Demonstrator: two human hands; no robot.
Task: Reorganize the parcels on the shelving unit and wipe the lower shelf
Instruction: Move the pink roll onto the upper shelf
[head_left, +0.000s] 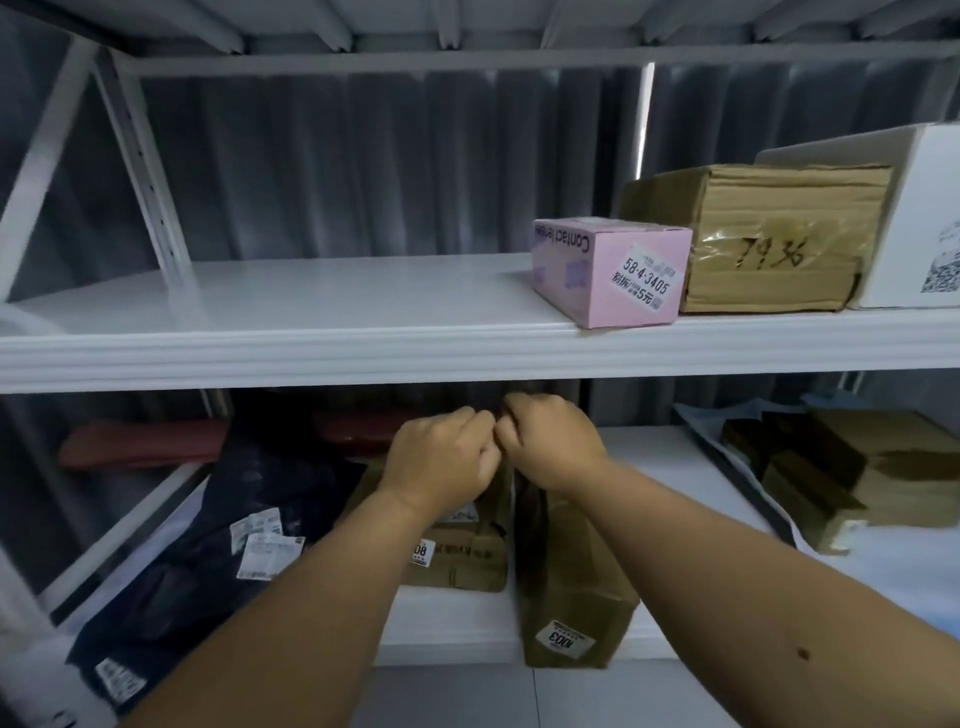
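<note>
Head view, single frame. Left hand (441, 457) and right hand (550, 441) meet knuckle to knuckle at centre, just under the front lip of the upper shelf (311, 353). Both have fingers curled; the fingertips face away from the camera, so whether either grips anything cannot be told.

Directly below the hands, on the lower shelf (665, 467), a tall brown parcel (571, 582) stands at 6 o'clock, with a white sticker reading 1003 on its near end. A flatter brown carton (467, 551) lies just beside it at 7 o'clock, partly hidden by the left forearm. A black plastic mailer (208, 545) with white labels lies at 8 o'clock. Reddish flat items (140, 441) sit behind it at 9 o'clock; detail blurred. Stacked brown cardboard (857, 467) rests at 3 o'clock.

On the upper shelf at 1 to 2 o'clock: pink box (613, 270), labelled 58-4-3405, touching a brown box (779, 239) with handwritten digits, then a white box (924, 218) at the frame edge.
</note>
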